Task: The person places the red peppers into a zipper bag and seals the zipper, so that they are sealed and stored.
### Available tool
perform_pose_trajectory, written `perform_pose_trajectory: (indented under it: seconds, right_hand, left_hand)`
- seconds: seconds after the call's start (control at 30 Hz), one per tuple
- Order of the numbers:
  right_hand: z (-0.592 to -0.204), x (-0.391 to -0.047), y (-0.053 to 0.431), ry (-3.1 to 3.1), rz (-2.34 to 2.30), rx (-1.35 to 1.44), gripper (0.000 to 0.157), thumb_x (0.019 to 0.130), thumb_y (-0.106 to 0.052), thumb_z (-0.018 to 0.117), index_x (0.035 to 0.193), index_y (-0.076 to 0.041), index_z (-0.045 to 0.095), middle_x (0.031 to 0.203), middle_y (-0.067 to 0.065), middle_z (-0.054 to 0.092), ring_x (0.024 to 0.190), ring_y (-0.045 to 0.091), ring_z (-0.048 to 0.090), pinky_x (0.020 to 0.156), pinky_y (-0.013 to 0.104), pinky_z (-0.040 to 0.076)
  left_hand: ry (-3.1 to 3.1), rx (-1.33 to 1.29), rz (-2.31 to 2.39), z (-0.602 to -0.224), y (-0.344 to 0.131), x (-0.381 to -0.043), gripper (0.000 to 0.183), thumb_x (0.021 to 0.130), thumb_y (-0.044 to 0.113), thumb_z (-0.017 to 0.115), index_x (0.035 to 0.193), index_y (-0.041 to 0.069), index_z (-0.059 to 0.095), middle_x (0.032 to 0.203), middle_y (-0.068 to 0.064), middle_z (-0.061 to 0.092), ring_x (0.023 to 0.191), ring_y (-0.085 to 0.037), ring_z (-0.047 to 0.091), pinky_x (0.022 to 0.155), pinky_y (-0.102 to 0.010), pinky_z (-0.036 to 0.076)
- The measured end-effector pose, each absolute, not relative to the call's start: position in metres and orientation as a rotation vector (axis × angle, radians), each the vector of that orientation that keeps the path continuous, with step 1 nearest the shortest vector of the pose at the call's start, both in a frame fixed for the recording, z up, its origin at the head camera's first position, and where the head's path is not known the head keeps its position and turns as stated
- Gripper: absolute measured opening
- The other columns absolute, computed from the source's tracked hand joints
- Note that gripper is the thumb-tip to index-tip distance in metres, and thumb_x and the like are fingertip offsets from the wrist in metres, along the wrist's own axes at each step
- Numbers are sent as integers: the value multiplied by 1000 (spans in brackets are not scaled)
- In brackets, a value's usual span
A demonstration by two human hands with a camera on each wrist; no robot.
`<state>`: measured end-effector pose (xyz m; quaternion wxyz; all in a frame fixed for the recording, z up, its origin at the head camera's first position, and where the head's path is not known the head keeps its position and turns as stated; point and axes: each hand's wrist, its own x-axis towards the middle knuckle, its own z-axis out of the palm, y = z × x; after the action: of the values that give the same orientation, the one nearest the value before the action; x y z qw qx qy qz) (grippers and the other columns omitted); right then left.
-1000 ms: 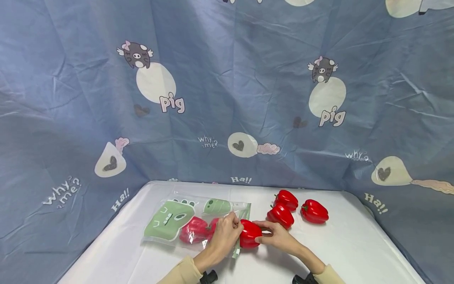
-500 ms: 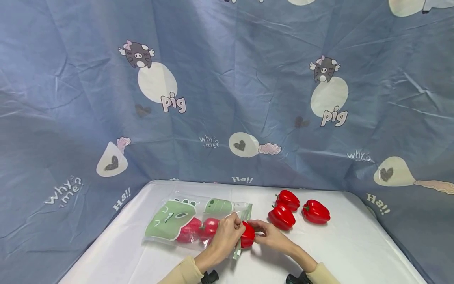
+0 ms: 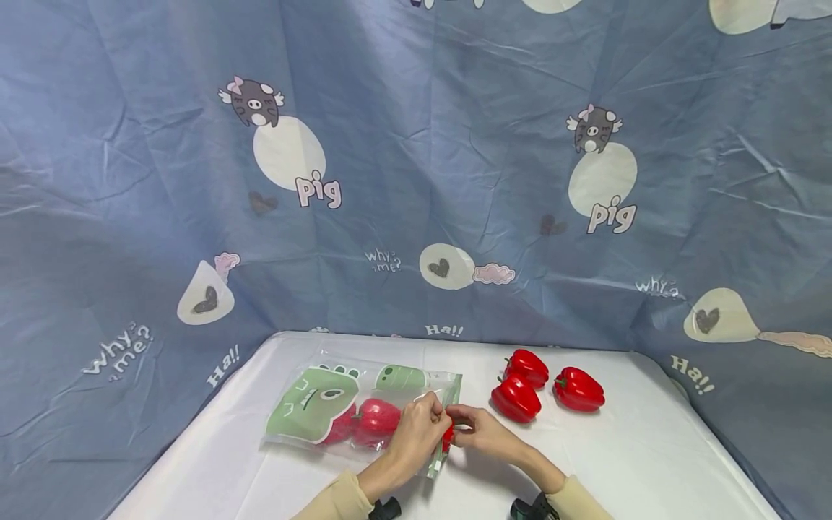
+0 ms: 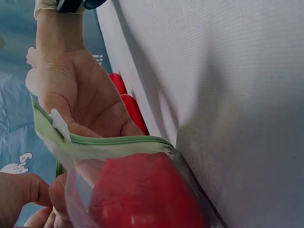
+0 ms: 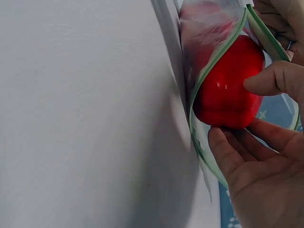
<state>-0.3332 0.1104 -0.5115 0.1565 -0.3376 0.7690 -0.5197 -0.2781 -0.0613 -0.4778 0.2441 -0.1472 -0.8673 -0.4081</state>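
Observation:
A clear zip bag (image 3: 310, 406) with a green cartoon print lies on its side, mouth to the right. Through its film show red bell peppers (image 3: 378, 419). My left hand (image 3: 414, 432) pinches the upper edge of the mouth. In the right wrist view the green-lined mouth gapes around another red bell pepper (image 5: 228, 85). My right hand (image 3: 486, 435) holds this pepper, thumb on one side and fingers below it, at the opening. From the head view the two hands hide most of it. The left wrist view shows a pepper (image 4: 142, 192) behind the film and my right palm beyond the zip.
Three more red bell peppers lie toward the back right: a rear one (image 3: 528, 368), one in front of it (image 3: 516, 398) and one farther right (image 3: 578, 389). The white table (image 3: 624, 462) ends at a blue printed curtain (image 3: 403, 180).
My right hand has moved left, pushing the pepper into the bag's mouth. The peppers inside have shifted deeper left. My left hand keeps its pinch on the bag in nearly the same place.

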Motion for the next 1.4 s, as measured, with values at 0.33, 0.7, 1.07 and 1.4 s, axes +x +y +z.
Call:
perform_pose_trajectory:
  seconds: [0.33,0.7,1.07,1.4]
  right_hand:
    - [-508,-335,98,2219,-1457,-985,34,86,-13,64,117,-1,60,115,9,65,113,16,61,88,22,50]
    - [-509,-334,88,2326,-1428,-986,22,77,-7,68,95,2,60,89,1,60,78,3,53,66,17,44]
    - [-513,-336,86,2300,-1433,-1009,24,76,-4,66,99,4,62,97,5,65,87,2,56,73,17,47]
    - [-509,-334,96,2201,-1486,-997,24,85,-11,66,106,0,60,105,0,64,105,8,61,83,20,50]
  left_hand:
    - [-2386,-393,-1110,-477,-61,-278,12,74,3,63,70,11,55,59,5,60,55,4,47,50,-15,40]
    - [-2410,-379,-1107,-475,-60,-277,13,75,4,64,70,12,56,60,6,61,56,3,48,51,-15,41]
    - [-2403,-379,-1109,-475,-61,-278,14,75,3,66,71,11,55,61,4,62,58,2,50,52,-15,42]
    - [-2416,-377,-1103,-474,-62,-277,13,75,3,64,71,11,55,62,4,62,57,3,50,51,-15,41]
